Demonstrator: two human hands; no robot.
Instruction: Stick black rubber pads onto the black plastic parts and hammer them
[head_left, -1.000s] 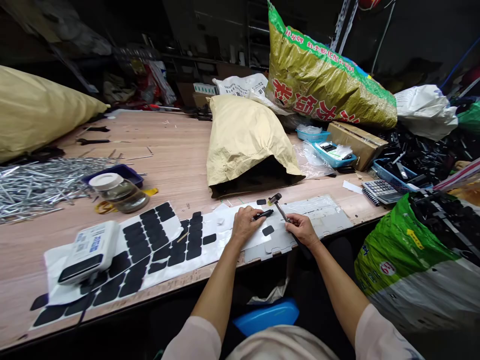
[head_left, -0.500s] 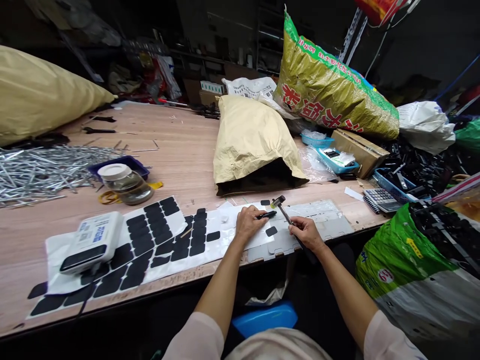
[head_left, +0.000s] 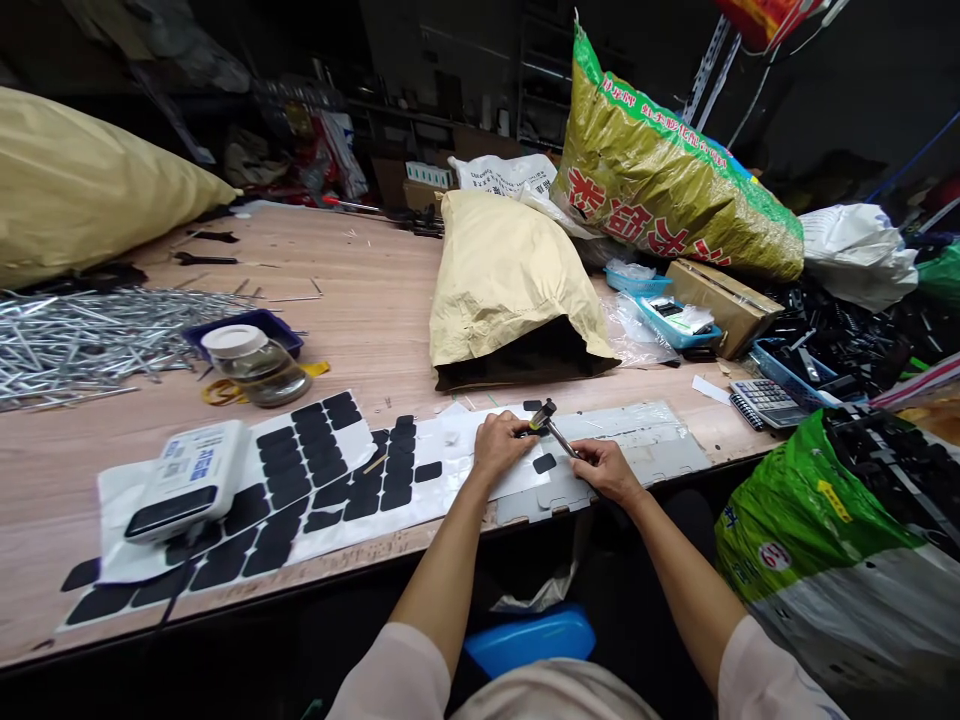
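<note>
At the bench (head_left: pixel 360 330) edge, I'm hammering a part (head_left: pixel 523 431).
I'm pinching it with my left fingers (head_left: pixel 508 441), my right fingers (head_left: pixel 589 459) gripping the hammer (head_left: pixel 559 440); one pad (head_left: pixel 544 463) is lying loose, many sitting on sheets (head_left: pixel 457 472).

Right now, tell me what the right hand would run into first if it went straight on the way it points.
Probably the left hand, which pinches a small black piece just past the hammer; the right hand points there. Depth is unclear.
</note>
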